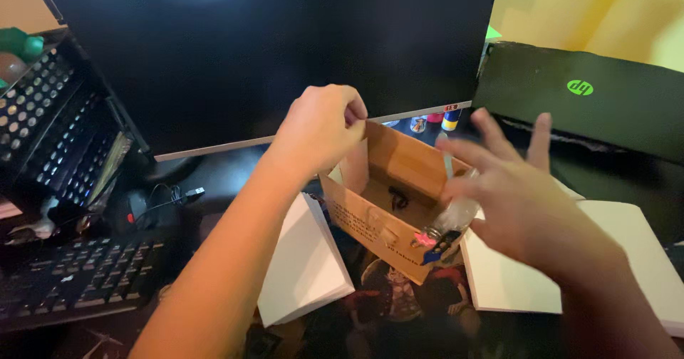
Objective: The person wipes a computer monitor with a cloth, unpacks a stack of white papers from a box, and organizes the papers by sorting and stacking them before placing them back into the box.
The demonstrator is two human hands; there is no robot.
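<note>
A small open cardboard box (399,181) stands on the desk in front of the monitor. My left hand (320,127) pinches the box's upright back-left flap between thumb and fingers. My right hand (524,202) is at the box's right edge, fingers spread and blurred, with a small clear plastic bottle (452,220) against its palm side, tilted toward the box. Whether the fingers grip the bottle is unclear. A small dark object (397,198) lies inside the box.
A large dark monitor (285,45) fills the back. A black keyboard (71,280) and mesh organiser (50,116) are at left. White booklets (303,259) (627,252) flank the box. A closed dark laptop (591,95) sits at the right rear.
</note>
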